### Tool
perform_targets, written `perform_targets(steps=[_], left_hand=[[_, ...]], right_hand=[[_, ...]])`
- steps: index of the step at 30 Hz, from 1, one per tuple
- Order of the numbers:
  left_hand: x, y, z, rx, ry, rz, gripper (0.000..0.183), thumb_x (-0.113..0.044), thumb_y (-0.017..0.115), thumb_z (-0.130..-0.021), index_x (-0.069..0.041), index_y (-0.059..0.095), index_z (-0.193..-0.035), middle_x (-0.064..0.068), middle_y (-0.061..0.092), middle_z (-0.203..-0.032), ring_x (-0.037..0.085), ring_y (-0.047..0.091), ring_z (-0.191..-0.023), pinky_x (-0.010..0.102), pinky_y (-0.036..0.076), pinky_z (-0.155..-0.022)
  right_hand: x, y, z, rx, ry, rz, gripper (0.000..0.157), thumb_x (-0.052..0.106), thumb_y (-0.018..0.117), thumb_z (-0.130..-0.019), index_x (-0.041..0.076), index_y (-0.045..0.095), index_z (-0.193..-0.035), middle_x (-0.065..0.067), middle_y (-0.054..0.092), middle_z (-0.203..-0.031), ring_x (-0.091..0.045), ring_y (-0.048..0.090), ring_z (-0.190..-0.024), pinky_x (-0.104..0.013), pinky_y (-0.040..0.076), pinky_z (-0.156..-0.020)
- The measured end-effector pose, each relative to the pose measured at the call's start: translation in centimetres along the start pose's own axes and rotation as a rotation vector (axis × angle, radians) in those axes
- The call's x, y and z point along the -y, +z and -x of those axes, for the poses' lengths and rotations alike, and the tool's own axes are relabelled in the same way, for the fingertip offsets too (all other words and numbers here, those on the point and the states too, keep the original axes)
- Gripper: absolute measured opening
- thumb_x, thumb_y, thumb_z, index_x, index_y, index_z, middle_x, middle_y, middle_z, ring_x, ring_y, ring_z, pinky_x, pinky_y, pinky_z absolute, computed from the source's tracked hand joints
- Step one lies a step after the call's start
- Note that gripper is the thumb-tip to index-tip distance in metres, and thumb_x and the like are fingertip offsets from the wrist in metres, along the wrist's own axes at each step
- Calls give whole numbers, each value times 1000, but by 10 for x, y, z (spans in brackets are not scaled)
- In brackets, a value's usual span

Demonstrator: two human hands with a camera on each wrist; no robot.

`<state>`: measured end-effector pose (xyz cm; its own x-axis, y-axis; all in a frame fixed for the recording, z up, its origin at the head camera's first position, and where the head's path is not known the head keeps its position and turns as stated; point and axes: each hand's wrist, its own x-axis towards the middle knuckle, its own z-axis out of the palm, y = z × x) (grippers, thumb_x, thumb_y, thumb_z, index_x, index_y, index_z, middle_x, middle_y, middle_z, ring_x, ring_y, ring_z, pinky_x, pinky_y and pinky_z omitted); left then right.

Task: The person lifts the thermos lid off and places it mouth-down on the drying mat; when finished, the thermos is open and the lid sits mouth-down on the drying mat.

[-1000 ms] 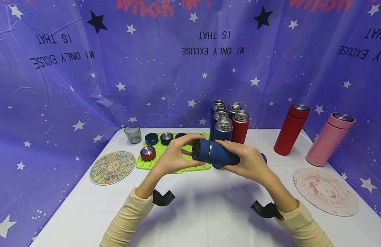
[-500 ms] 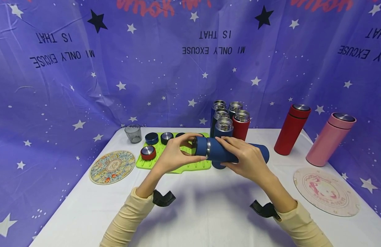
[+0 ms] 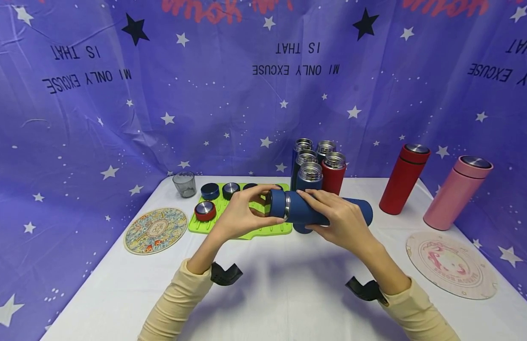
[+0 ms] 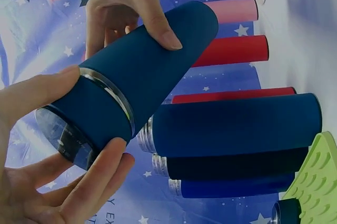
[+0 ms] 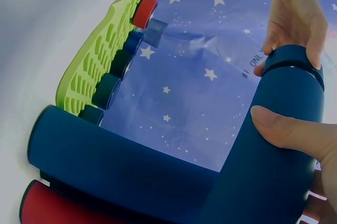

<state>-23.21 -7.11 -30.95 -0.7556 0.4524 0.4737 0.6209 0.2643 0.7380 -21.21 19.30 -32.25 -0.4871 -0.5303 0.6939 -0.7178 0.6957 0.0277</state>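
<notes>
In the head view a dark blue vacuum flask (image 3: 304, 208) is held nearly level above the table. My left hand (image 3: 238, 215) grips its blue lid (image 4: 87, 110), thumb and fingers around the side. The lid has a shiny top, and a silver ring lies between it and the body. Around the flask's body my right hand (image 3: 342, 220) is curled, its thumb pressed on the side in the right wrist view. Behind it several lidless flasks stand upright with bare metal necks, including a blue flask (image 3: 309, 182) and a red flask (image 3: 333, 177). The right palm is hidden.
A green mat (image 3: 222, 207) carries several lids, among them a red lid (image 3: 204, 211). A glass (image 3: 184, 184) and a patterned coaster (image 3: 156, 231) are at left. At right stand a lidded red flask (image 3: 402, 182) and a pink flask (image 3: 455, 194), behind a pink coaster (image 3: 451, 265).
Since a second ago the held flask has turned, so its lid's top faces me less and more of its base shows at right. Over the last half second, hands and flask barely moved.
</notes>
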Motion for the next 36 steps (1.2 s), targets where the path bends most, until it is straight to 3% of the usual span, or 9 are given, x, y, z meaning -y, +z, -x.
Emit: perform_targets(steps=[7,11,19,23,30,36], left_hand=[[1,-6,0,13,-92,-28,62,-38,80,-77,-17,59,-132,3,65,-109,20,64,-91,31,57,-75],[0,-14,1,-16,-139,-31,63,-38,78,-79,-15,57,-134,3,66,-107,18,64,-91,38,54,-80],[-2,-21,1,-23,-93,-10,59,-34,82,-77,-30,57,-131,3,63,-114,18,62,-98,30,58,-76],[0,-22,1,-39,-100,-14,62,-32,83,-76,-29,56,-131,3,63,-111,18,63,-96,29,58,-75],[3,-22,-1,-49,-115,-61,68,-30,86,-72,-17,54,-130,5,62,-110,19,63,-96,29,58,-73],[11,-26,-3,-69,-116,-144,69,-33,87,-71,-21,55,-131,6,61,-120,19,62,-98,30,58,-74]], right_hand=[[-2,3,-1,-43,-38,32,88,17,92,-62,19,52,-141,-12,61,-128,-36,59,-113,-54,48,-94],[-6,0,1,-90,-31,75,86,14,92,-61,16,55,-138,-13,61,-127,-36,58,-113,-55,47,-95],[-10,-4,1,-101,6,18,84,16,91,-63,15,54,-139,-13,62,-126,-35,60,-113,-55,50,-90],[-10,-5,2,-92,25,-2,86,17,92,-62,14,54,-139,-12,62,-126,-35,60,-113,-54,50,-90],[-13,-11,1,-68,79,-72,88,20,92,-62,16,52,-140,-11,61,-129,-32,60,-114,-52,51,-91],[-21,-14,2,-74,129,-193,92,16,94,-59,16,51,-141,-11,63,-125,-31,64,-105,-48,54,-85]])
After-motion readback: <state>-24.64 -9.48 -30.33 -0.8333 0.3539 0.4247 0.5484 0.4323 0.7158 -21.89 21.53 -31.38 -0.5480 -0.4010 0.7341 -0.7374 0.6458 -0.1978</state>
